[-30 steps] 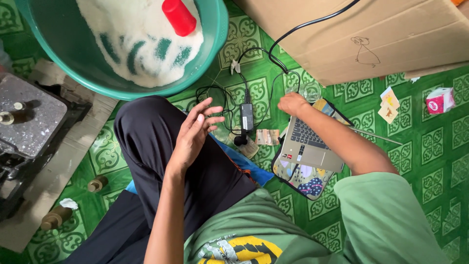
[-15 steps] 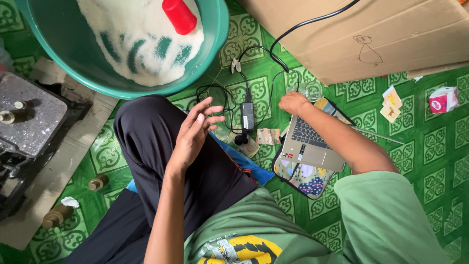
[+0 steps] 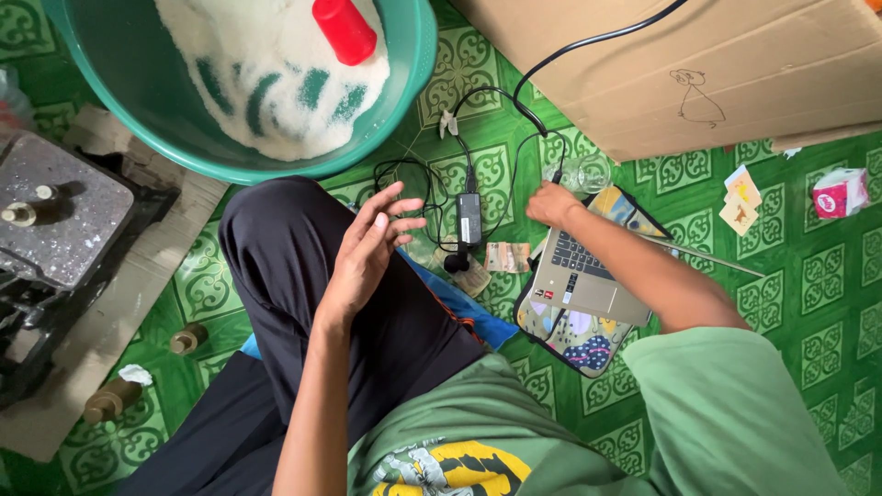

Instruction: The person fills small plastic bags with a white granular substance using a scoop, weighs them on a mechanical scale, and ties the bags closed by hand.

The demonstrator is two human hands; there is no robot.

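My left hand [image 3: 367, 250] hovers above my black-trousered knee [image 3: 294, 239], fingers spread and holding nothing. My right hand [image 3: 549, 204] rests fisted at the far left corner of a small laptop [image 3: 579, 285] covered in colourful stickers, close to a black cable plugged in at that corner; whether the fingers grip the plug is hidden. A clear glass [image 3: 586, 173] stands just beyond that hand. A black power adapter [image 3: 469, 219] with tangled cords lies between my two hands.
A teal basin [image 3: 404, 87] of white grains with a red cup [image 3: 344, 29] in it sits ahead. A large cardboard box [image 3: 735, 64] is at the right. A metal stove [image 3: 55, 230] stands left. Banknotes [image 3: 505, 257], small cards [image 3: 740, 200] and a pink packet [image 3: 838, 191] lie on the green patterned floor.
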